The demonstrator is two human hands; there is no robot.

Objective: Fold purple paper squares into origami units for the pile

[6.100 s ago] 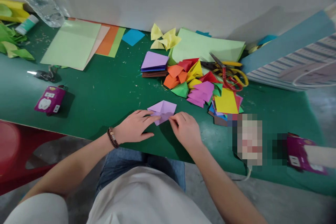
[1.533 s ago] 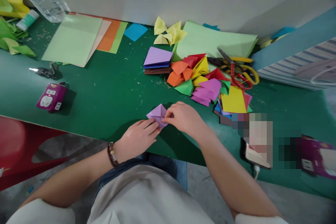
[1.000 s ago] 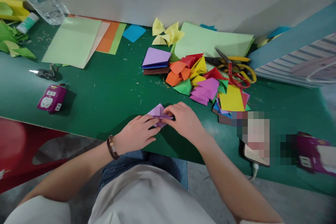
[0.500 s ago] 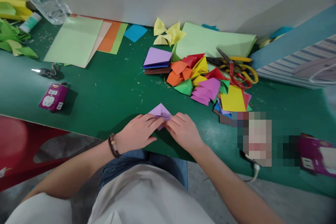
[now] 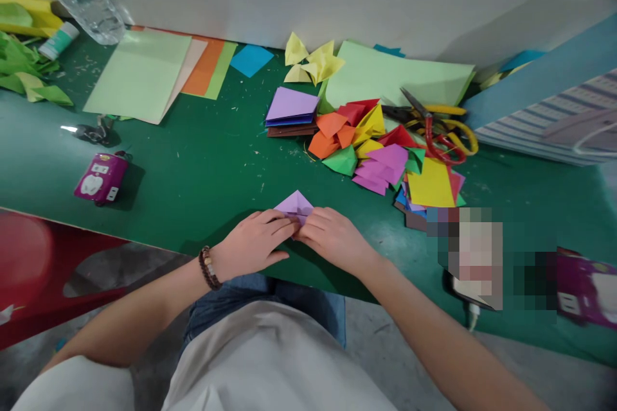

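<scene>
Lilac origami paper (image 5: 294, 203) lies folded on green surface (image 5: 202, 167), betw. L hand (image 5: 253, 239) and R hand (image 5: 335, 243); we note fingers of both narrow on its lower edge, holding it. Step, we judge: creasing fold; next calls for firm press along crease.

Left hand (image 5: 254, 237), right hand (image 5: 332, 242), lilac paper (image 5: 294, 204), apparently folded
</scene>
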